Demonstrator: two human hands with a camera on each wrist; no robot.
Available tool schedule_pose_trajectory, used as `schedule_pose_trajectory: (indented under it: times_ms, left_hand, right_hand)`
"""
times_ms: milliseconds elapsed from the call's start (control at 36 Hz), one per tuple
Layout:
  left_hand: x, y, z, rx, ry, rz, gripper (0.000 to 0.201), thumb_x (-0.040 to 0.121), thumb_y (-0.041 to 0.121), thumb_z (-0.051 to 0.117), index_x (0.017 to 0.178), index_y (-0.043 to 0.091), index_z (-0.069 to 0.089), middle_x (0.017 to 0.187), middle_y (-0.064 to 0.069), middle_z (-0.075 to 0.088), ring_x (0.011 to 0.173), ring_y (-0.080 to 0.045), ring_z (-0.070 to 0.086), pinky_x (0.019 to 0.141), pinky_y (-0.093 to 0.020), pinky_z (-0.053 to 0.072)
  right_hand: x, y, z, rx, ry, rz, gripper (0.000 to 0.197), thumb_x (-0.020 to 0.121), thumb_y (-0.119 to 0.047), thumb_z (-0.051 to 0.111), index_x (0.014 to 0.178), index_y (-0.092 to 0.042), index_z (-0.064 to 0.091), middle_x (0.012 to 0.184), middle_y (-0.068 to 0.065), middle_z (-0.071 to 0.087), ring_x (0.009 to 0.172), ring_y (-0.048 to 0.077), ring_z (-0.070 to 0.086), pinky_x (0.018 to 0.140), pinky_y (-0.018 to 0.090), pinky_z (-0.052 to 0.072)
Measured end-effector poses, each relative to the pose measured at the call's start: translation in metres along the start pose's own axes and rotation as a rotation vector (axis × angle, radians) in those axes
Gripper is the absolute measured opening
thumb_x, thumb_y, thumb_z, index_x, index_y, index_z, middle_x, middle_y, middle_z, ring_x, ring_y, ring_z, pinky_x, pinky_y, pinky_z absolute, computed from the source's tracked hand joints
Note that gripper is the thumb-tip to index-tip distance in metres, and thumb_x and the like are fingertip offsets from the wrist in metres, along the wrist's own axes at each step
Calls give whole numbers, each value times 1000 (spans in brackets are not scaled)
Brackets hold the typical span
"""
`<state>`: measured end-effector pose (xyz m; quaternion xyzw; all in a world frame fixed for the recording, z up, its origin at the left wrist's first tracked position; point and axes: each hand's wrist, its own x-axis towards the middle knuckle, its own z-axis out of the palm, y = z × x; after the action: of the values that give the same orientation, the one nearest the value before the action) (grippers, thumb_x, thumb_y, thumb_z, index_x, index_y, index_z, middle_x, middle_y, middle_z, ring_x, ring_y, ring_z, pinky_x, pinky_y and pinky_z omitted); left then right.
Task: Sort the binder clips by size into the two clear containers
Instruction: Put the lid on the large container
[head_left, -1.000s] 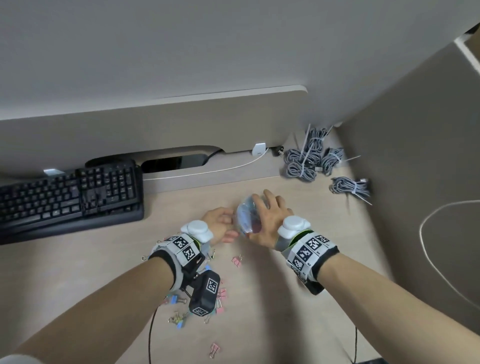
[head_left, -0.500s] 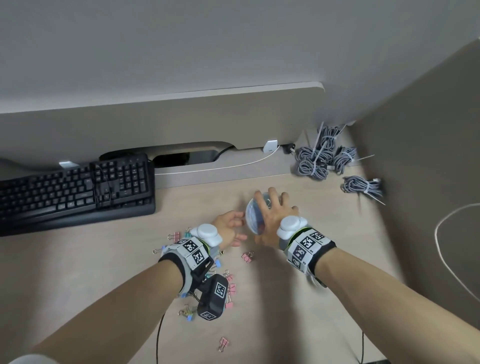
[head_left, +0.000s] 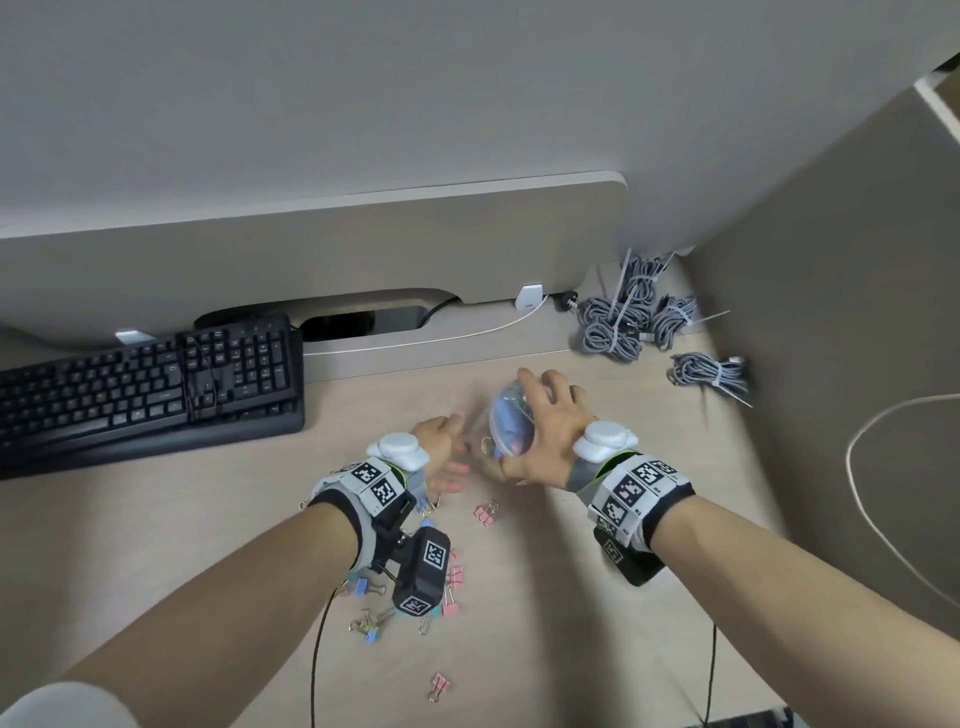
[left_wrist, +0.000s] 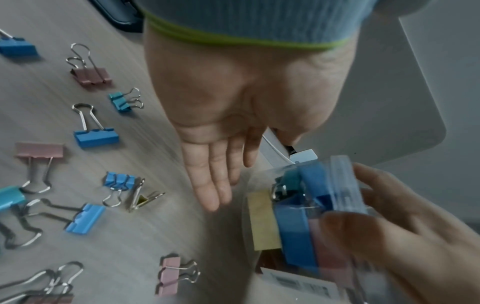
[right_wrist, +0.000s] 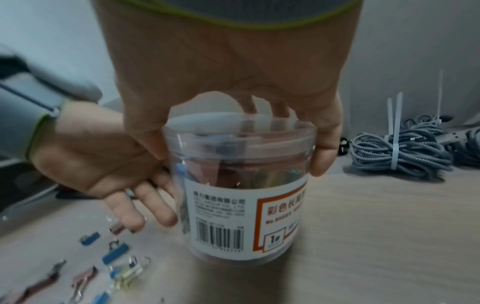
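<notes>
My right hand (head_left: 548, 428) grips a clear round container (head_left: 506, 426) from above, fingers curled round its ribbed top (left_wrist: 342, 185). The container (right_wrist: 241, 195) carries a white label with a barcode and holds blue, pink and yellow binder clips. Its base is at or just above the desk; I cannot tell which. My left hand (head_left: 441, 454) is open just left of it, fingers (left_wrist: 215, 185) straight, holding nothing. Loose binder clips (head_left: 410, 597) of two sizes lie scattered under my left wrist, with one pink clip (head_left: 485, 512) near both hands. A second container is not in view.
A black keyboard (head_left: 145, 384) lies at the left rear. Bundles of grey cable (head_left: 623, 317) sit at the right rear by the partition wall (head_left: 831, 312). A lone pink clip (head_left: 439, 686) lies near the front of the desk. A white cable (head_left: 862, 499) loops at the right.
The right hand has kept its grip on the container and brought it more upright. The left hand has eased a little away from it, fingers straightened.
</notes>
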<state>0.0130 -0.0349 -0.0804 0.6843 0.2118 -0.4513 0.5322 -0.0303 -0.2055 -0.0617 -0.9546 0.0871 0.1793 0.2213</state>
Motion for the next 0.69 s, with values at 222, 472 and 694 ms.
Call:
schedule_pose_trajectory:
  times_ms: [222, 472, 694]
  left_hand:
    - [-11, 17, 14, -92, -80, -63, 61, 95, 65, 26, 99, 16, 61, 108, -26, 68, 102, -46, 65, 81, -56, 55]
    - [-12, 21, 19, -190, -60, 55, 54, 94, 57, 47, 121, 11, 59, 102, -22, 71, 78, -36, 69, 69, -51, 60]
    - [-17, 18, 33, -212, -26, 122, 73, 78, 62, 55, 127, 8, 50, 113, -26, 65, 83, -43, 72, 69, -63, 56]
  right_hand:
    - [-15, -7, -25, 72, 92, -165, 115, 48, -74, 54, 147, -33, 14, 146, 2, 23, 130, 28, 31, 105, 42, 41]
    - [-16, 1, -22, 220, 104, -114, 118, 52, -67, 70, 150, -28, 16, 149, 8, 22, 136, 30, 31, 113, 38, 32]
    - [-11, 12, -21, 465, 124, 44, 108, 63, -49, 83, 150, -29, 23, 146, 3, 31, 130, 20, 43, 99, 19, 33]
